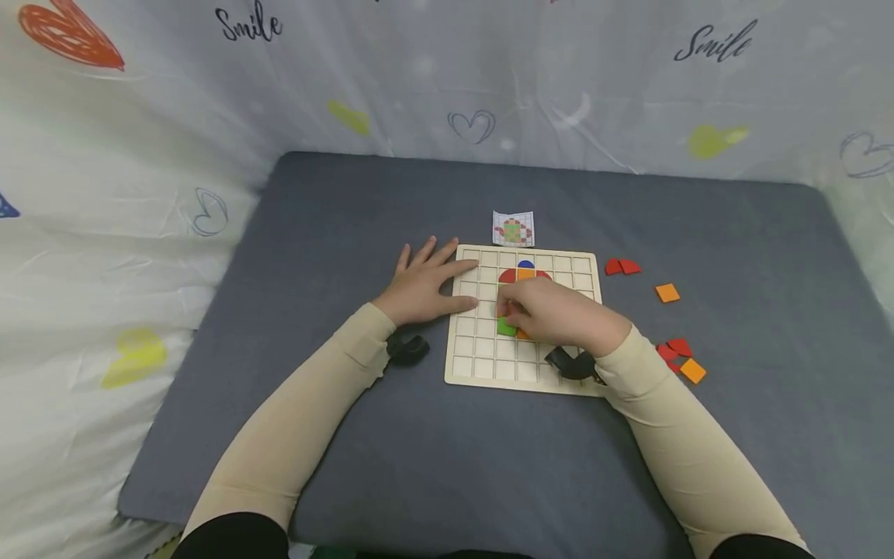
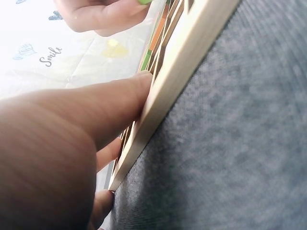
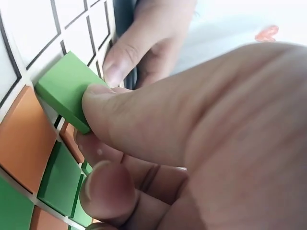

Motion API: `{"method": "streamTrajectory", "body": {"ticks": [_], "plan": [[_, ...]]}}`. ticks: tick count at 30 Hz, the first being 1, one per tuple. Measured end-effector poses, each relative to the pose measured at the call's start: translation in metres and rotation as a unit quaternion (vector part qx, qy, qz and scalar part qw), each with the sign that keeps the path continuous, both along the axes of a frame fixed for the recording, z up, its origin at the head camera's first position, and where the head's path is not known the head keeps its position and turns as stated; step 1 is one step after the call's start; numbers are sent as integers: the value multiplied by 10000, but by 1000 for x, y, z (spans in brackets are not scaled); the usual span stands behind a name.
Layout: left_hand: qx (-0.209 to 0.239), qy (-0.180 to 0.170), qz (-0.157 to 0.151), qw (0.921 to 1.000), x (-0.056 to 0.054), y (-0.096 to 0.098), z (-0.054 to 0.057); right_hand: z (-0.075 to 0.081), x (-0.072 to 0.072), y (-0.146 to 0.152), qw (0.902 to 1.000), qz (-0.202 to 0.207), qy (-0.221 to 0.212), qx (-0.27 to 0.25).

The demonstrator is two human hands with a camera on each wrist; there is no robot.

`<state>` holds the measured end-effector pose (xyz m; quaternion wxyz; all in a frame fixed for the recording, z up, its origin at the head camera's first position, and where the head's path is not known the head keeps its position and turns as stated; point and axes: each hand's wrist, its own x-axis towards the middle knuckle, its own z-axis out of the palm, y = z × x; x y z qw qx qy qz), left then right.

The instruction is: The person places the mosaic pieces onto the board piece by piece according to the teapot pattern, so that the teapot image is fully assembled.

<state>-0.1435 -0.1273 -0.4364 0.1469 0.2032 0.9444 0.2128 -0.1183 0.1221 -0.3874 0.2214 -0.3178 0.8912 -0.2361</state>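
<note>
A wooden grid board (image 1: 482,371) lies on the grey table, partly filled with coloured tiles. My right hand (image 1: 559,314) is over its middle and pinches a green square tile (image 3: 66,88) between thumb and fingers. In the right wrist view that tile is tilted against the grid, beside an orange square tile (image 3: 26,139) set in its cell. My left hand (image 1: 421,291) lies spread at the board's left side, thumb and index fingertips on the edge cells. Near the board's top are a blue piece (image 1: 525,265) and a red piece (image 1: 507,276); my right hand hides some tiles.
A small printed pattern card (image 1: 513,219) lies just beyond the board. To the right are two red pieces (image 1: 621,267), an orange square (image 1: 667,293), and a nearer group of red pieces (image 1: 679,347) with another orange square (image 1: 693,371). A patterned white curtain (image 1: 419,85) hangs behind the table.
</note>
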Motion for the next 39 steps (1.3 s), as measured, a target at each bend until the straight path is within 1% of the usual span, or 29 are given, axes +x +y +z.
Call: {"method": "streamTrajectory", "body": {"ticks": [8, 15, 22, 27, 31, 39], "plan": [[13, 29, -56, 10000, 1, 0, 2, -1, 3, -3, 9995, 133, 264, 82], [17, 57, -37, 10000, 1, 0, 1, -1, 4, -5, 9989, 100, 437, 162], [49, 95, -9, 9999, -1, 0, -2, -2, 5, -5, 9981, 32, 564, 255], [65, 82, -13, 9999, 0, -1, -2, -3, 5, -5, 9974, 9, 665, 287], [73, 51, -19, 10000, 1, -1, -1, -3, 5, -4, 9976, -6, 642, 257], [55, 58, -25, 10000, 0, 0, -1, 3, 5, 9, 9980, -265, 448, 354]]}}
